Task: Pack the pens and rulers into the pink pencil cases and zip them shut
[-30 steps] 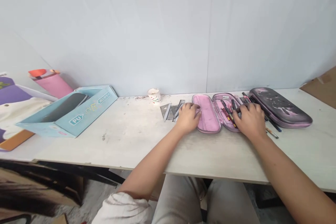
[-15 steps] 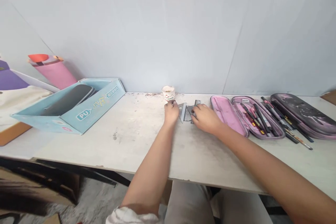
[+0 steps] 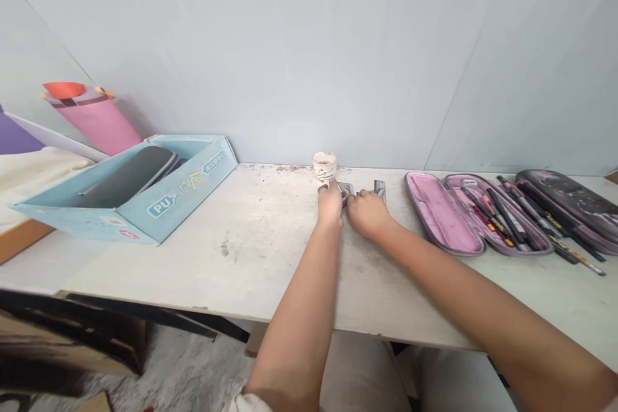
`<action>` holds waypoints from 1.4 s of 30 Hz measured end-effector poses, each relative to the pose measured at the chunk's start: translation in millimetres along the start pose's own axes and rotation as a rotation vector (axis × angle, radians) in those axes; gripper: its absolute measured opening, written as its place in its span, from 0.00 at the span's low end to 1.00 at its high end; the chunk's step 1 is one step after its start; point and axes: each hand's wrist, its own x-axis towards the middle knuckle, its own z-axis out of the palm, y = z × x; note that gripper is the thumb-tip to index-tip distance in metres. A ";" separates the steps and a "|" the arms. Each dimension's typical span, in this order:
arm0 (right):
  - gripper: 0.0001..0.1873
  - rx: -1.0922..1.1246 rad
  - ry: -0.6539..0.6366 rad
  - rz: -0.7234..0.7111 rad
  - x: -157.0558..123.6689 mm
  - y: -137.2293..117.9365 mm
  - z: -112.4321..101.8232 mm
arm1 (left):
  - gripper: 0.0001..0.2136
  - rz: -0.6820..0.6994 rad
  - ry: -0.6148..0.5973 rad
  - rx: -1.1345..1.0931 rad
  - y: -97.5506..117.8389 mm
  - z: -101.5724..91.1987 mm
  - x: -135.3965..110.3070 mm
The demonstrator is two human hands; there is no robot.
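My left hand [image 3: 330,205] is closed, its fingers pinched on the left end of a see-through grey set square [image 3: 346,189] low over the tabletop. Close beside it on the right, my right hand [image 3: 367,214] has its fingers curled in against the same piece, covering much of it. Just past my right fingers lies a clear ruler [image 3: 380,188], partly hidden by that hand. A white paper cup [image 3: 324,168] with red and green marks stands right behind my left hand; something brownish shows inside it.
An open pink pencil case [image 3: 443,214] with pens lies to the right, then loose pens and brushes [image 3: 579,256] and a dark closed case [image 3: 574,206]. At left stands a light-blue box [image 3: 190,196] holding a grey case [image 3: 130,180]. A wall [image 3: 309,51] backs the table.
My right hand has moved in toward my left one, leaving the ruler at its right more exposed. The view has shifted, so everything sits further right in it.
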 end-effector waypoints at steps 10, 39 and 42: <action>0.17 0.105 0.311 0.250 -40.7 42.9 -36.0 | 0.16 0.573 -0.472 0.313 3.0 15.7 -41.1; 0.20 0.188 0.188 0.370 -122.8 134.0 6.4 | 0.16 0.750 -0.464 1.305 -16.9 66.9 -69.9; 0.19 0.172 0.229 0.333 -119.1 132.6 4.1 | 0.17 0.715 -0.295 1.302 -9.8 33.4 -51.6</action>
